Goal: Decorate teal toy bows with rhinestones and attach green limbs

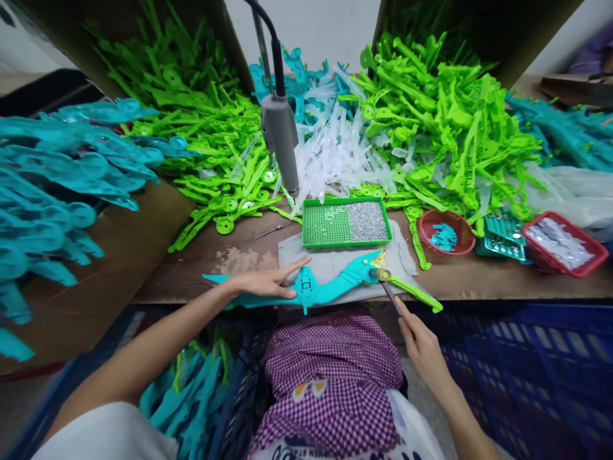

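A long teal plastic toy body (342,284) lies across the grey cloth (330,259) near the table's front edge. My left hand (265,282) rests flat on its left part, index finger and thumb spread apart. In my right hand (421,342) is the thin handle of a small hammer (384,275), my fingers wrapped round it. The hammer's brass-coloured head is over the right end of the toy, though whether it touches cannot be told. From that end a lime green plastic arm (416,294) sticks out to the right.
Behind the cloth sits a green tray (347,245) of small metal pins. An electric screwdriver (280,144) hangs above. Piles of lime green parts (450,121), clear strips (335,153) and teal bodies (62,153) surround the work area. Red baskets (472,246) stand right; blue crates (527,370) below.
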### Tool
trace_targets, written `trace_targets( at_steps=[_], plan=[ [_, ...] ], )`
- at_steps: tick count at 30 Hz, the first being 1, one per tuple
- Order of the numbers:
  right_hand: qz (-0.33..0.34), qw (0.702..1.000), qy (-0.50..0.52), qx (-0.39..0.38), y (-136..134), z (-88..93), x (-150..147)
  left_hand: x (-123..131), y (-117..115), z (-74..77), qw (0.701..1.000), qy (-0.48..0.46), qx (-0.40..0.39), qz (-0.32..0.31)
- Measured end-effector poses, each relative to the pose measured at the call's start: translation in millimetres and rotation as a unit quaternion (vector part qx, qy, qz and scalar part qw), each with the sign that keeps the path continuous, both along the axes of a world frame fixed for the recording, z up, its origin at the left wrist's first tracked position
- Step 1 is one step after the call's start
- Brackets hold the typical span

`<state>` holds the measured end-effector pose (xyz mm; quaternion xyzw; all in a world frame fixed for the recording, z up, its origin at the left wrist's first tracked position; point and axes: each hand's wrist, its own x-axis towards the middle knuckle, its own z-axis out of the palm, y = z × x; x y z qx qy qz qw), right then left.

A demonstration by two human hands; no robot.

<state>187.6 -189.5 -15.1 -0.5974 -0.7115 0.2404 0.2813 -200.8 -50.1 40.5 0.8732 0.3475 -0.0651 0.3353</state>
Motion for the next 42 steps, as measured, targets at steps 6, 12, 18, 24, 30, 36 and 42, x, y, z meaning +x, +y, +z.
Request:
trace_targets(
  at_steps=[6,12,18,24,30,36,42],
  plan=[
    [-0.022,0.999,-0.045,0.018,16.8,-3.1,4.5,30.8,6.2,6.7,0.999,0.014,0.038,0.035],
    [-0.022,0.997,-0.063,0.038,21.8,-0.4,10.0,43.5,-8.8,-15.9,0.983,0.031,0.157,0.084],
    [-0.044,0.994,-0.07,0.074,-1.7,11.9,10.9,38.8,-16.5,-32.4,0.986,0.029,0.125,0.104],
    [-0.03,0.993,-0.086,0.071,-6.2,8.9,6.3,39.5,-12.6,-31.2,0.987,0.017,0.119,0.104],
    [-0.064,0.993,-0.072,0.065,-10.1,11.6,2.2,40.1,-18.2,-30.8,0.987,0.013,0.12,0.104],
    [-0.099,0.995,-0.021,-0.022,-6.7,10.8,0.9,42.6,-19.5,-24.1,0.99,0.01,0.088,0.111],
    [-0.175,0.985,-0.005,-0.002,-11.8,14.1,13.7,42.2,-18.2,-24.4,0.99,0.003,0.075,0.122]
  ],
)
